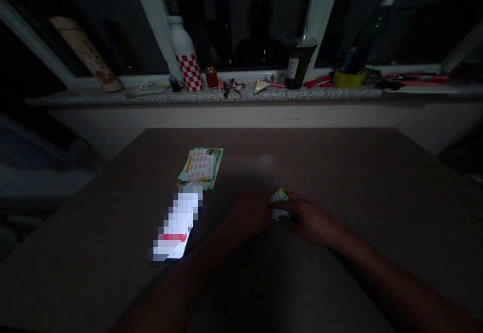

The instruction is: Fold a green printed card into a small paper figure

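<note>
Both hands meet over a small folded leaflet (279, 214), white with green printing, at the middle of the table. My left hand (251, 213) is closed at the leaflet's left edge, its fingertips mostly hidden in the dark. My right hand (313, 220) grips the leaflet from the right, with the index finger lying across it and the thumb lower down. To the left lies a stack of printed leaflets (199, 165), green and white with orange blocks. Nearer me is a lit phone (177, 222), its screen blurred out.
The brown wooden table (358, 172) stands against a wall below a dark window. On the speckled sill (249, 91) are a red-and-white checked bottle (188, 64), a tan cylinder (88, 54), a small red jar (212, 77), a dark pouch (298, 66) and a green bottle (372, 31).
</note>
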`<state>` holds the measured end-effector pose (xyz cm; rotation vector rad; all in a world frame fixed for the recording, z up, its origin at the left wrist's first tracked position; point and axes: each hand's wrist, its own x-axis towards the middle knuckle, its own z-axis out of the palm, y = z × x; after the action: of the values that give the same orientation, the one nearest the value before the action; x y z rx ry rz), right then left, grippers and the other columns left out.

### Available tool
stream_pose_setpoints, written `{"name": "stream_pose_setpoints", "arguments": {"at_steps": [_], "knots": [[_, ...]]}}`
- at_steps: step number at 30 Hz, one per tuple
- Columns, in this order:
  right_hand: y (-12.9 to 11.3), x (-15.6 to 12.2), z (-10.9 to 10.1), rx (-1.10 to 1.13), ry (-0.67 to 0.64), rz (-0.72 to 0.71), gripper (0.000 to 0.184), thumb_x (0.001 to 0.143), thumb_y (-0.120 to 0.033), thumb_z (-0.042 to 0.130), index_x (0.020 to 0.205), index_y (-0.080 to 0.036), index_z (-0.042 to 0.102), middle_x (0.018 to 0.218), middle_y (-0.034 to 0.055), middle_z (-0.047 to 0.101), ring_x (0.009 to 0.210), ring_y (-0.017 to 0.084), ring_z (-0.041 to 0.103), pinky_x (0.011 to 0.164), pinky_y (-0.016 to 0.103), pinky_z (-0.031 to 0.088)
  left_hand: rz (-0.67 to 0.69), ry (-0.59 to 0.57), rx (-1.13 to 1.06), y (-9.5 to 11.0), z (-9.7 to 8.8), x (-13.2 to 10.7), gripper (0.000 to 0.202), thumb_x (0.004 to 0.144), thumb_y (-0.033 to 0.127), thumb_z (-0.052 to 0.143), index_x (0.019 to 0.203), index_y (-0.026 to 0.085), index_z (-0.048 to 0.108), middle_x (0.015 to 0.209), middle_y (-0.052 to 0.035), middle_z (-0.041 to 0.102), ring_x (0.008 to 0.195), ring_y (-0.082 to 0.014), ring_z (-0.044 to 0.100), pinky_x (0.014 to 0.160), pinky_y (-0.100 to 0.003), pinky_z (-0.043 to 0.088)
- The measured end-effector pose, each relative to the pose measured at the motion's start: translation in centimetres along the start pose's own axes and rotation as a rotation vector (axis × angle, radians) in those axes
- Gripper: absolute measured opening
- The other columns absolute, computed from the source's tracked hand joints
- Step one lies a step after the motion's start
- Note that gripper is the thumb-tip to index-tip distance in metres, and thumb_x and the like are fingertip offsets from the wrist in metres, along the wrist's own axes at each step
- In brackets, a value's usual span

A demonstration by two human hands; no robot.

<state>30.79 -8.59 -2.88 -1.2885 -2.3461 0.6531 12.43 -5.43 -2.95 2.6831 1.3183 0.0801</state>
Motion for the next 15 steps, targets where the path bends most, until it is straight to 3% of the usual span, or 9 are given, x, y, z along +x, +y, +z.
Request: {"name": "stream_pose_setpoints", "arguments": {"at_steps": [5, 15], "knots": [[0.0, 0.1, 0.1, -0.019, 0.018, 0.011, 0.036, 0.084, -0.019, 0.054, 0.117, -0.03, 0.062, 0.108, 0.0053, 0.064, 0.099, 0.021, 0.06, 0.089, 0.036, 0.046, -0.006, 0.007, -0.001, 0.3, -0.3, -0.2, 0.02, 0.088, 0.027, 0.043, 0.092, 0.014, 0.057, 0.095, -0.0104, 0.064, 0.089, -0.0245, 0.058, 0.081, -0.039, 0.041], [-0.3, 0.8, 1.4, -0.042, 0.13, 0.136, 0.022, 0.084, -0.024, 0.055, 0.099, -0.027, 0.071, 0.095, 0.0045, 0.069, 0.085, 0.019, 0.065, 0.075, 0.029, 0.048, 0.009, 0.005, -0.005, 0.2, -0.3, -0.2, 0.022, 0.087, 0.027, 0.043, 0.093, 0.013, 0.059, 0.095, -0.0122, 0.064, 0.091, -0.0262, 0.059, 0.08, -0.039, 0.042]]}}
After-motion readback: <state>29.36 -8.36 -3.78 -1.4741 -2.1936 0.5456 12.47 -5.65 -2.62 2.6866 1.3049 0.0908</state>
